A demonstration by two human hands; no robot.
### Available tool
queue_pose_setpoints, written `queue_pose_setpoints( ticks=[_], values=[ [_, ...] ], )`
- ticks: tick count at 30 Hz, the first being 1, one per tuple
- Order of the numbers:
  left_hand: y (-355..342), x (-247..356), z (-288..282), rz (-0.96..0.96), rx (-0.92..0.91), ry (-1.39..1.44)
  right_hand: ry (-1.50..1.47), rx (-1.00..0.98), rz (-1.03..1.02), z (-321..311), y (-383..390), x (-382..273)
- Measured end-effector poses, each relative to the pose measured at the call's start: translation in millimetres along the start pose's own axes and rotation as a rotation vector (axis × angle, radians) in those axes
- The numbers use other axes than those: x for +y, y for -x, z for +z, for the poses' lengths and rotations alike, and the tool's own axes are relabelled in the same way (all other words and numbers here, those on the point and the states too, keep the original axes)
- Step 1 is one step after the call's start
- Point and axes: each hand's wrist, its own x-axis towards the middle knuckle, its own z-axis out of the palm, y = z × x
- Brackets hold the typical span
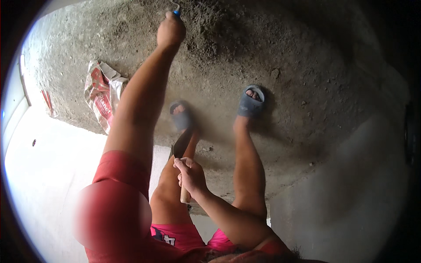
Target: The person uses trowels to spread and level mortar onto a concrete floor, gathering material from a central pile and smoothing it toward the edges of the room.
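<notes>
My left hand [171, 30] stretches far forward, closed round a blue-handled tool [176, 12] with a curved metal neck. The rest of that tool lies beyond the top edge of the picture. Just to its right is a heap of dark, damp-looking mortar [210, 28] on the rough floor. Close to my body, my right hand [192, 176] grips a trowel [185, 196] by its pale wooden handle. Its dark, flat blade points forward in front of my left shin, clear of the mortar.
My feet stand apart in grey slippers [251, 105] on the gritty grey floor [302, 74]. A crumpled red and white paper sack [101, 94] lies left of my left forearm. Thin red pieces [47, 101] lie farther left. A pale wall [346, 197] rises at the right.
</notes>
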Motion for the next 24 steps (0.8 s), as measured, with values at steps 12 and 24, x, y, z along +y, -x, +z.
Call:
queue_pose_setpoints(
  ticks=[12, 24],
  values=[
    [71, -3, -37, 0.053, -0.399, -0.089, 0.057, -0.009, -0.002, 5, -6, -5],
    [-10, 40, 1, 0.267, -0.380, 0.102, 0.023, -0.108, -0.031, 16, -2, 2]
  ],
)
